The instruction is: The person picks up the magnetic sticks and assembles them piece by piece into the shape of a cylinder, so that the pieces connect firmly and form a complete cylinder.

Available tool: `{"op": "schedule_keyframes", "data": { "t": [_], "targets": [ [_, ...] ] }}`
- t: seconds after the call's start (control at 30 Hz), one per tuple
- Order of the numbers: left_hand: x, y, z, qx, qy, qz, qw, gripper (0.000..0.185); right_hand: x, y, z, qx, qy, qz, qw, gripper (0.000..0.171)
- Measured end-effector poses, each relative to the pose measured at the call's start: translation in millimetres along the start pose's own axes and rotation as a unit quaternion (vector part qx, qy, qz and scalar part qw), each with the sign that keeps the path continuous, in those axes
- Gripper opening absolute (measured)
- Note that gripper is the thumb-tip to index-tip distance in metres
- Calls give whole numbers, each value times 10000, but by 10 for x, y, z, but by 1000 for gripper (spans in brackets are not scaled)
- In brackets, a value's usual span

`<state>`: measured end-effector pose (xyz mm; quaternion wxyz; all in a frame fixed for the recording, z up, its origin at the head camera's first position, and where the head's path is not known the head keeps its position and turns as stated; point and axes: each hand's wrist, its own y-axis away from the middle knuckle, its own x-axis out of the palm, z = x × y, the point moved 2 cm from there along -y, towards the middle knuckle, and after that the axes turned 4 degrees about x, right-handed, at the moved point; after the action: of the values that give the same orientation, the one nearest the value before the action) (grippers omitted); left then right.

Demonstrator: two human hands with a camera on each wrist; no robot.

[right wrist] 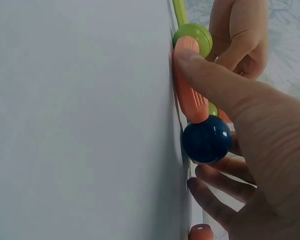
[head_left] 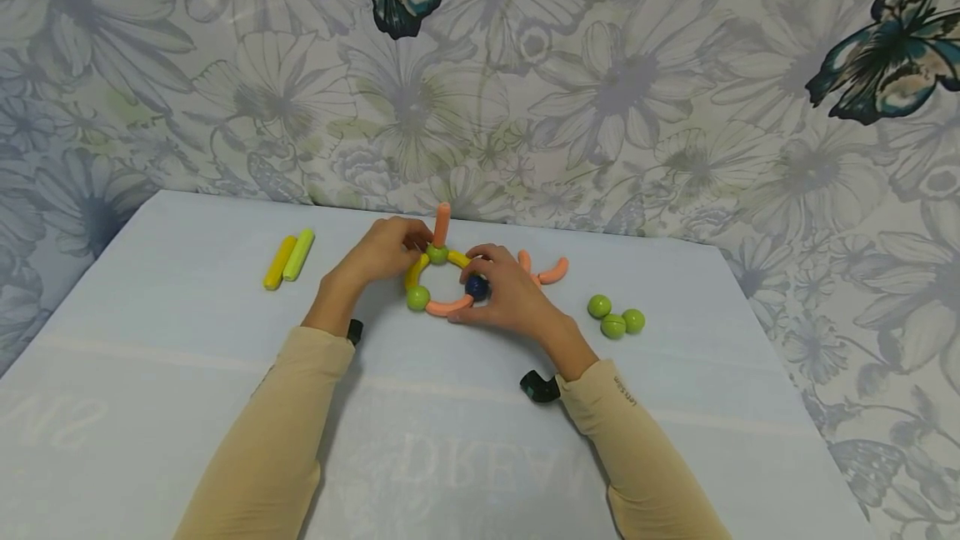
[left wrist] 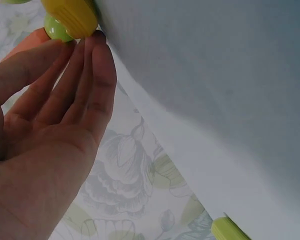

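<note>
A ring of building-toy rods and balls lies on the table: curved yellow rods, a curved orange rod, green balls and a dark blue ball. From the ring's far green ball a straight-looking orange rod points away. My left hand pinches that far ball between thumb and fingertips, beside a yellow rod. My right hand holds the ring's right side. Its thumb presses the curved orange rod, and its other fingers are around the blue ball.
Two rods, yellow and light green, lie on the left of the white-covered table. Beyond my right hand are loose curved orange rods. Three green balls sit farther right. A flowered wall covering rises behind.
</note>
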<state>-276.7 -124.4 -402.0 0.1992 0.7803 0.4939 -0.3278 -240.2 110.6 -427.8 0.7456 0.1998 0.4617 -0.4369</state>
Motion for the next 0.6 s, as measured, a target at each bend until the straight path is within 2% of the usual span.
{"op": "schedule_keyframes", "data": {
  "t": [0.2,0.3,0.5,0.6],
  "targets": [
    [-103,58,-9,-149,-177,-190,9996,26,24,17,-13,289,109,-250,9992,48],
    [-193,100,0,-286,-297,-393,9984,24,21,20,-23,368,141,-428,9983,48],
    [-419,223,88,-555,-280,-1146,9915,23,27,24,-64,438,111,-616,9971,49],
    [-567,328,209,-931,-215,-1603,9824,24,39,23,-90,497,30,-677,9965,48]
  ]
}}
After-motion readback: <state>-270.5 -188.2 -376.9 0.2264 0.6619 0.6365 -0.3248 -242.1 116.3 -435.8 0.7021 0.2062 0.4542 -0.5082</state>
